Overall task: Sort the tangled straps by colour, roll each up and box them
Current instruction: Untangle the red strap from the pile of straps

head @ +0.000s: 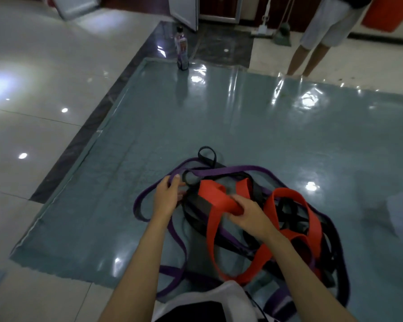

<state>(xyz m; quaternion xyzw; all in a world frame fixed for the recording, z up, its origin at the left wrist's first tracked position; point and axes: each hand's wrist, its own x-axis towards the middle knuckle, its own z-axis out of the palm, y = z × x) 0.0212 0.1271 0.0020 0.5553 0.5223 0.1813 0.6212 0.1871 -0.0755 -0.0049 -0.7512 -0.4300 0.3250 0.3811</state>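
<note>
right hand fingers curl round red strap; left hand pinches purple strap.

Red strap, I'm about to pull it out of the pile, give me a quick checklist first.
1. Right hand grips the red strap: ok.
2. Left hand holds the purple strap aside: ok.
3. Red strap free of the black strap: not ok, they cross in several places.
4. Red strap free of purple loops: not ok, purple passes under it.
5. Mat has bare room ahead to lay it out: ok.
6. Box within reach: cannot tell.
</note>
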